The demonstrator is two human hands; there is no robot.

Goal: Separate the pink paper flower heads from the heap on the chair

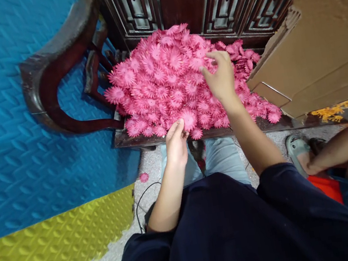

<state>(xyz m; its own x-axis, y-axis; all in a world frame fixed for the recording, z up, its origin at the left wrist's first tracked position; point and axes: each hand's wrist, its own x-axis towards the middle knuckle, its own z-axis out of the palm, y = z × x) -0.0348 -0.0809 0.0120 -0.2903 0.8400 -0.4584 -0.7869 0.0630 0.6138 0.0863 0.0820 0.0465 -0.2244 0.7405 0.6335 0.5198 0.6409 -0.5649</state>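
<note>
A big heap of pink artificial flower heads [159, 79] covers the seat of a dark wooden bench [122, 139]. At the heap's front edge my left hand [176, 141] pinches one pink flower [189, 119] between thumb and fingers, its petals facing up. My right hand [220, 73] is over the right part of the heap, thumb and fingers apart in a curved shape. Nothing shows between those fingers, though the flowers lie close beneath them.
A large cardboard box [319, 43] stands at the right of the bench, with orange pieces [346, 107] beside it. Another person's leg [346, 144] is at the right. A curved wooden armrest [41, 95] borders the left. One pink flower [143, 177] lies on the floor.
</note>
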